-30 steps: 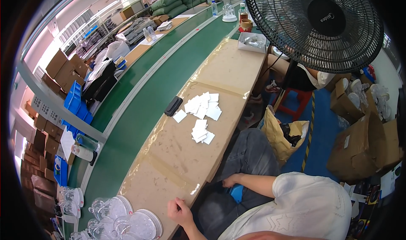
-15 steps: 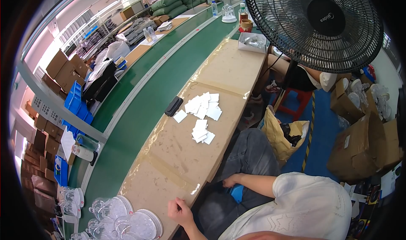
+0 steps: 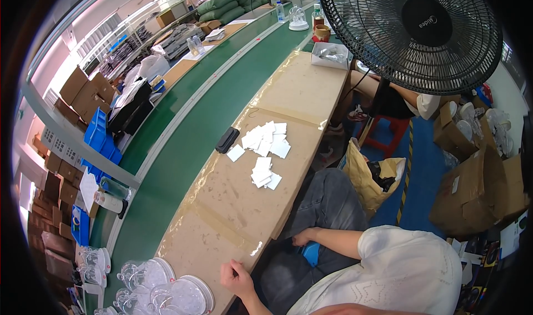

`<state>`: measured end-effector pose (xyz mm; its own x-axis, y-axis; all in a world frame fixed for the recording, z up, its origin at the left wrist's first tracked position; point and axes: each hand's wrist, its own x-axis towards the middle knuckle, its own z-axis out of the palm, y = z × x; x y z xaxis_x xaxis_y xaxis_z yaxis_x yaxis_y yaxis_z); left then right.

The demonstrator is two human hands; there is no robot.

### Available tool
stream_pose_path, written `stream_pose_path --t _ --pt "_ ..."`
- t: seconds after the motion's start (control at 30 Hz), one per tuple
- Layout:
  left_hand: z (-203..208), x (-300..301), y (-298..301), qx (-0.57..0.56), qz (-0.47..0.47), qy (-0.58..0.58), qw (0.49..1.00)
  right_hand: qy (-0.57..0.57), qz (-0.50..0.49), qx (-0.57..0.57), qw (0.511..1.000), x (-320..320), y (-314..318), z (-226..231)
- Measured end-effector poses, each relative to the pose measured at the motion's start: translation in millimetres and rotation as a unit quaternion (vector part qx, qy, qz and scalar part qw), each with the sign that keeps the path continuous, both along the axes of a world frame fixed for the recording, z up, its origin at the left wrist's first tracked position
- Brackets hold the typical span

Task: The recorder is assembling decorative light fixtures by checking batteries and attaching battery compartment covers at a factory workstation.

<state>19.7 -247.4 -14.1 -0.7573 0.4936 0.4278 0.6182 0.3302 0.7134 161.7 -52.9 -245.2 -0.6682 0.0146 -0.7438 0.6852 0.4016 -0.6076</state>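
My left hand [image 3: 237,278] rests at the near edge of the brown-covered table [image 3: 222,220], curled into a loose fist with nothing showing in it. Lower down, my right hand [image 3: 305,236] lies on my lap against dark grey trousers, its fingers curled in and partly hidden. A bright blue patch [image 3: 311,254] shows just below that wrist; what it belongs to is unclear. Several clear plastic domes with white round bases [image 3: 191,293] are grouped left of my left hand. Farther up the table lie loose white square cards [image 3: 266,140] in two piles, beside a black oblong case [image 3: 227,140].
A green conveyor belt [image 3: 166,170] runs along the table's far side. The large black fan [image 3: 425,23] stands at the upper right, near another seated person's leg [image 3: 363,87]. A yellow bag [image 3: 372,181] and cardboard boxes [image 3: 469,193] stand on the right.
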Motion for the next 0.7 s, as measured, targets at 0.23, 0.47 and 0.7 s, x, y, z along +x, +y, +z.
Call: stream_pose_path --t 0.23,0.47,0.7 --pt "1.2 0.8 1.3 0.002 0.002 0.003 1.000 -0.001 0.006 0.003 1.000 -1.5 -0.3 -14.7" --pt "-1.7 0.0 0.3 0.006 -0.003 0.025 1.000 0.003 0.007 0.010 1.000 -0.9 -0.4 -14.0" --pt "-1.3 0.5 1.4 0.009 -0.005 0.023 1.000 0.000 0.002 0.006 1.000 0.3 0.1 -12.8"
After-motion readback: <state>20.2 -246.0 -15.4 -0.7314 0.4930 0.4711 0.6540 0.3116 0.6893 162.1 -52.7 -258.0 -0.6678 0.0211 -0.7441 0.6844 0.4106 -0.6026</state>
